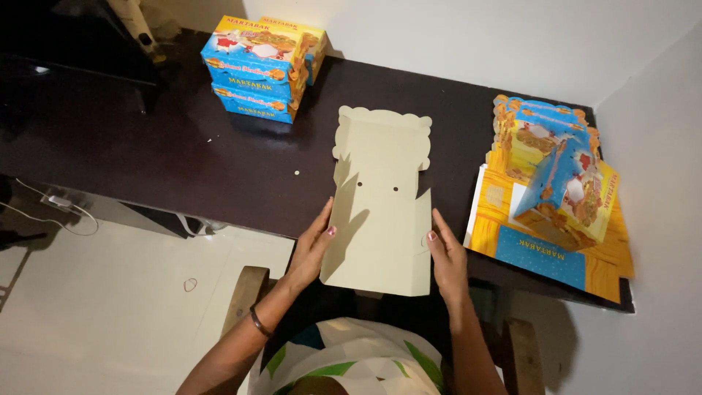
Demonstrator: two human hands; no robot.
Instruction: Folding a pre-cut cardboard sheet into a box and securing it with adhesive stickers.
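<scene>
Both hands grip the blank (pixel 380 205), one per long edge: left hand (pixel 313 245) flat against the left flap, right hand (pixel 446 252) against the right, fingers pressed on the card, not curled shut. It's a plain beige unfolded box lying inside-up on the dark bench (pixel 146 146), near end hanging over the front edge. Right of it sits a messy pile of flat printed blanks (pixel 556 197), yellow and blue. Back left, a stack of folded boxes (pixel 259 66). Tiny white speck (pixel 296 172) on the bench left of the card.
</scene>
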